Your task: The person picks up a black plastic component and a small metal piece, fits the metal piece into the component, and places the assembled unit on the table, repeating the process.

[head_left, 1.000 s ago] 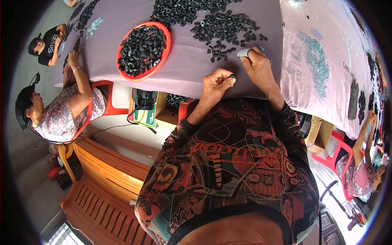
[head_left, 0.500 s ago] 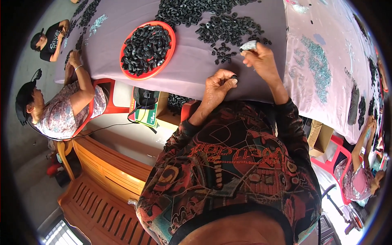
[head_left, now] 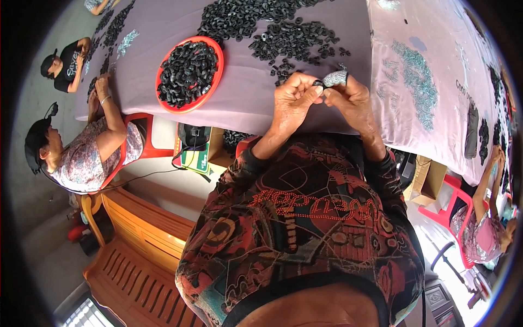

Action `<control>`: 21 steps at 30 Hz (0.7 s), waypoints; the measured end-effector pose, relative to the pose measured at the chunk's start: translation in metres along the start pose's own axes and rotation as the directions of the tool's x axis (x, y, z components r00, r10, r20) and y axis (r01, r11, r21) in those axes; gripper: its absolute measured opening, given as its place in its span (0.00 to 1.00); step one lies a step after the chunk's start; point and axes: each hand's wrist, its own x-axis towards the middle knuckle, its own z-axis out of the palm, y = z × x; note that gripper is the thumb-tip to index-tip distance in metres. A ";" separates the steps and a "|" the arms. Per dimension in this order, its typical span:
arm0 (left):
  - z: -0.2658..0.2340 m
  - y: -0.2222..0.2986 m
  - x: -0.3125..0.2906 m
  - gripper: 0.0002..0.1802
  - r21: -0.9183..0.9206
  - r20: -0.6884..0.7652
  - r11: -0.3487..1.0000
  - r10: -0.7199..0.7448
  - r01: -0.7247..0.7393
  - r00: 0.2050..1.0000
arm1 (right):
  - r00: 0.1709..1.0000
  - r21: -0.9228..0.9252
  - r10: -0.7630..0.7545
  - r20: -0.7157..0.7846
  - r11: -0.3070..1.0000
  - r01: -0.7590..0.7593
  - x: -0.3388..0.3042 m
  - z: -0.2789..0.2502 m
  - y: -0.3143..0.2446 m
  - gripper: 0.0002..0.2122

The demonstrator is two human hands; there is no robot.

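My left hand (head_left: 291, 106) pinches a small black ring-like piece (head_left: 318, 83) between thumb and fingertips. Against it come the thumb and fingers of my right hand (head_left: 354, 106), which is closed around a silvery-grey speckled bundle (head_left: 335, 79); its exact kind cannot be made out. The fingertips of both hands meet above the table, partly hiding the piece. Just beyond them, small black pieces (head_left: 294, 41) lie in a loose pile. To the left stands a red round tray (head_left: 220, 65) heaped with similar black pieces (head_left: 188, 73).
Mauve cloth (head_left: 131, 71) covers the table, with pale pink cloth (head_left: 392, 122) to the right bearing scattered silvery-teal bits (head_left: 417, 82). Co-workers sit at the left and right edges. A wooden bench (head_left: 136, 272) and a cardboard box (head_left: 427, 180) are below table level.
My right hand has moved left and down with the silvery bundle, meeting my left hand at the black piece. My left hand has risen slightly. The whole view has shifted a little.
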 end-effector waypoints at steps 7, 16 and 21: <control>0.003 0.010 -0.006 0.07 -0.075 0.104 0.997 0.010 -0.002 0.995 | 1.000 0.254 -0.015 -0.012 0.967 0.018 -0.009 0.001 -0.004 0.06; 0.003 0.026 -0.011 0.08 -0.066 0.192 0.997 0.044 -0.032 0.980 | 0.992 0.359 -0.084 -0.098 0.926 0.114 -0.020 0.009 -0.020 0.07; 0.006 0.029 -0.014 0.08 -0.089 0.218 0.995 0.062 -0.043 0.974 | 0.997 0.585 -0.074 -0.007 0.809 0.064 -0.016 0.008 -0.018 0.08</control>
